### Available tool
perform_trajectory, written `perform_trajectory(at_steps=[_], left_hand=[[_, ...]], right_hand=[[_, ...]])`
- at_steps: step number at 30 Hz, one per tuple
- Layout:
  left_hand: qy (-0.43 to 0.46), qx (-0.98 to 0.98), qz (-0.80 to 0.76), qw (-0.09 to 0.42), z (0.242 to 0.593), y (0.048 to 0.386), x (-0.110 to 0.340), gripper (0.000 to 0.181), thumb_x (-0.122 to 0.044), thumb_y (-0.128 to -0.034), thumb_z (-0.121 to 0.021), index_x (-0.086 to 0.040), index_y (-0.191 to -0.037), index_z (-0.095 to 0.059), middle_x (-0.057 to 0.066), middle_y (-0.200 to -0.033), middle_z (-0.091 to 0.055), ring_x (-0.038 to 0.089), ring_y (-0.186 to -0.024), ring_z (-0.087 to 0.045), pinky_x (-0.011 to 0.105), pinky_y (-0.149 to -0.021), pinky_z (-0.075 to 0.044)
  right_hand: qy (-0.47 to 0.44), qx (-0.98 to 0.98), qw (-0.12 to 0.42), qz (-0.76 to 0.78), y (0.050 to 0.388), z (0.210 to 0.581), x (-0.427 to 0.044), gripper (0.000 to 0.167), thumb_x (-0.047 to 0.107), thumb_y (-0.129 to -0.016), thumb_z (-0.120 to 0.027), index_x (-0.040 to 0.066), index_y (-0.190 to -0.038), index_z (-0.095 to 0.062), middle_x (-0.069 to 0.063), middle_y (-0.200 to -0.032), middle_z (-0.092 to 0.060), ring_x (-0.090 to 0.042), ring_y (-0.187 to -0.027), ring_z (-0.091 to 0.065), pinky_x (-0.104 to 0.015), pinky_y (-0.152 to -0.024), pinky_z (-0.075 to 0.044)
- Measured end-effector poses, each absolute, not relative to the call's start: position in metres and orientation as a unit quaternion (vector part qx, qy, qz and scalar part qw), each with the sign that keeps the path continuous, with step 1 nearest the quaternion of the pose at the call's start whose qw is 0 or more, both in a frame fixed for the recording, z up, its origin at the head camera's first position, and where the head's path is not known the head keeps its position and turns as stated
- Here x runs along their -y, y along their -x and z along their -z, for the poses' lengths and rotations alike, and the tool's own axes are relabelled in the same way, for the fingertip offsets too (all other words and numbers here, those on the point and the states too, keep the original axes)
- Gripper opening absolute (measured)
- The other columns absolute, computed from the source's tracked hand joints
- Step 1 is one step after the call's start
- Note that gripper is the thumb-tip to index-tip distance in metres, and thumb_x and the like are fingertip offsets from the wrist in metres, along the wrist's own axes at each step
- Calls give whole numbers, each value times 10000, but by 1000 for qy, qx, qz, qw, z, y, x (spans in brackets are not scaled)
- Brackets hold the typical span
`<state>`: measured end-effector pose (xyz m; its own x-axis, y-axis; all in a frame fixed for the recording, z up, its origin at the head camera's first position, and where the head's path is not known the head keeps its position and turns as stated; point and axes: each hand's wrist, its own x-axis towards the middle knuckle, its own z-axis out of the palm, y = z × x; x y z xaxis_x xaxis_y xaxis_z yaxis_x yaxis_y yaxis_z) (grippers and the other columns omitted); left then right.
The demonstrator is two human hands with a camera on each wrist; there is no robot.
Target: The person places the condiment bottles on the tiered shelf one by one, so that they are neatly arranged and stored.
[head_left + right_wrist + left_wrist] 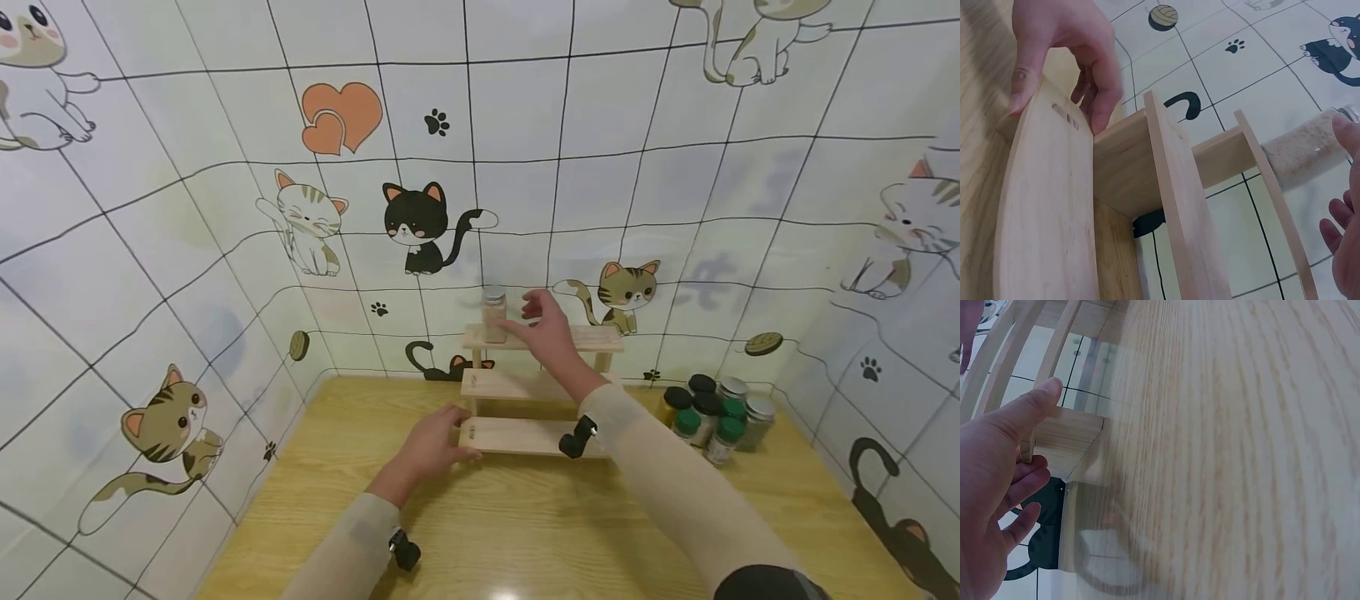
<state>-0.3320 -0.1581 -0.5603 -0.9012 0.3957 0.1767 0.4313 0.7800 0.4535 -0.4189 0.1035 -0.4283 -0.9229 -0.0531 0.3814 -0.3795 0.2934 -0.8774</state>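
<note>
A three-tier wooden spice rack stands on the table against the wall. My left hand grips the left end of its lowest tier, thumb on one side and fingers on the other, as the left wrist view shows. On the left part of the top tier stands an upright glass jar with a silver lid and pale, grainy contents. My right hand is just right of the jar, its thumb at the glass and its other fingers apart from it. Whether the thumb touches the jar I cannot tell.
Several spice jars with black, green and silver lids stand grouped on the table, right of the rack. White tiled-pattern walls with cat drawings enclose the table at the back and sides.
</note>
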Motion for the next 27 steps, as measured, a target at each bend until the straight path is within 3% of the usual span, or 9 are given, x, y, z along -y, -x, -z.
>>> perform_trajectory(at_steps=[6,15,20,27], left_hand=[[226,940,253,35,561,332,158,781,-525,-851,-954,-88,-1435,-673,37,-1316,-688,276,-1205,-684,503,-1046,-573],[215,941,260,31,559,331,158,751,-513,-847,-957,-115,-1421,-682,15,-1325,-689,266,-1225,-682,499,-1061,-568],[216,941,260,26,558,331,158,751,-507,-848,-958,-106,-1420,-682,23,-1321,-692,276,-1226,-684,507,-1055,-570],[223,943,248,27,558,332,159,776,-506,-861,-951,-87,-1450,-669,57,-1365,-691,299,-1245,-689,515,-1065,-569]], right_hand=[[-150,790,152,-575,397,429,-135,588,241,-994,-876,-21,-1424,-573,-291,-1346,-595,-347,-1194,-587,-518,-1040,-514],[-149,824,158,-523,365,437,-178,492,345,-990,-879,87,-1327,-632,-188,-1305,-630,-357,-1212,-621,-531,-1040,-534],[-141,830,170,-512,349,445,-204,473,320,-993,-878,74,-1318,-637,-130,-1292,-620,-409,-1227,-608,-536,-1033,-521],[-130,843,196,-484,324,457,-243,462,286,-1024,-845,34,-1344,-627,-219,-1319,-615,-413,-1217,-600,-557,-1024,-511]])
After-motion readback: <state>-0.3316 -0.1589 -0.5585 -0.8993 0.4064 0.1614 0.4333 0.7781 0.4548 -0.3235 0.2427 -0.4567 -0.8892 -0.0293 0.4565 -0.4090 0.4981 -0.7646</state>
